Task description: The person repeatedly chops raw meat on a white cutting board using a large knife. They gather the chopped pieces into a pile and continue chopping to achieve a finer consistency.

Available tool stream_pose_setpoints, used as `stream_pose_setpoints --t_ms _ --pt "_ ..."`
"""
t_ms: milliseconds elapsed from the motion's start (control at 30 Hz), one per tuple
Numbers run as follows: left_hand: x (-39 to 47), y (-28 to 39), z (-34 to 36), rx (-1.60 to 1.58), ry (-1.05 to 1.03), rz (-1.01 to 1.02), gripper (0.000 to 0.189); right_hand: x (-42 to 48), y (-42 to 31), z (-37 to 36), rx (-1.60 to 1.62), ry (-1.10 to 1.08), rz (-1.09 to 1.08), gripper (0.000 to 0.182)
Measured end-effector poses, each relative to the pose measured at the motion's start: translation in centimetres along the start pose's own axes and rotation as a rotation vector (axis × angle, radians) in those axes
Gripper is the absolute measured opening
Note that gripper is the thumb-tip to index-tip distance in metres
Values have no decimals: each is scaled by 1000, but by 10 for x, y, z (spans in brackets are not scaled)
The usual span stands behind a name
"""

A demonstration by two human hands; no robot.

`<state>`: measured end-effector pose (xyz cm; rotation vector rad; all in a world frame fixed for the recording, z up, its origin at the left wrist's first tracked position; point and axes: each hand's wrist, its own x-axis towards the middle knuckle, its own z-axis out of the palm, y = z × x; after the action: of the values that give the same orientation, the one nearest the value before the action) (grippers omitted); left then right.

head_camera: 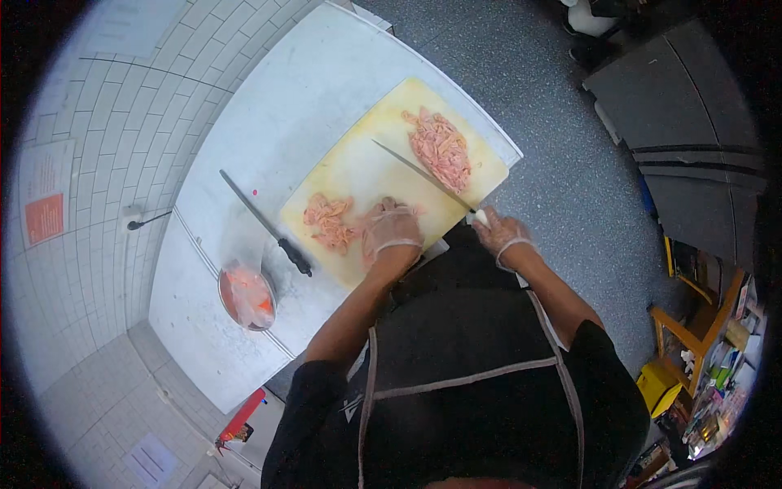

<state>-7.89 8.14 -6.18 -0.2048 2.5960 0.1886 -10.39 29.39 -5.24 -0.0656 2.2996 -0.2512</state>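
Observation:
My right hand (504, 235), in a clear plastic glove, grips the white handle (481, 217) of a long knife. Its narrow blade (424, 174) slants across the yellowed cutting board (372, 162), pointing to the far left. Also gloved, my left hand (392, 229) is somewhat blurred, closed over pale pink raw meat on the near part of the board; its fingertips are hard to make out. Left of it lies a loose heap of raw meat pieces (330, 223). A larger pile of cut meat strips (440, 150) rests at the board's far right, beyond the blade.
A honing steel (250, 202) with a black handle lies on the white table (293, 98). Near the tiled wall (177, 85) stands a metal bowl (223, 299) holding a clear plastic bag (247, 299). A plugged-in cable (149, 221) runs behind the table. Right of me stands a wooden-framed piece of furniture (712, 339).

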Motion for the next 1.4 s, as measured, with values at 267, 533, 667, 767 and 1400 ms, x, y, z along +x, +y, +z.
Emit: stream_pose_setpoints --t_ms 267,533,667,767,1400 --pt "17 28 -23 -167 34 6 39 -15 26 -30 164 136 -2 49" --pt "18 -28 -39 246 -20 -78 56 -17 47 -13 362 355 2 48" --pt "22 -83 14 313 46 10 52 -25 37 -14 358 243 -14 50" --pt "9 -75 21 441 135 86 42 -22 38 -5 352 216 -67 48" --pt "47 -20 95 -236 648 61 18 -7 22 0 327 225 -144 47"
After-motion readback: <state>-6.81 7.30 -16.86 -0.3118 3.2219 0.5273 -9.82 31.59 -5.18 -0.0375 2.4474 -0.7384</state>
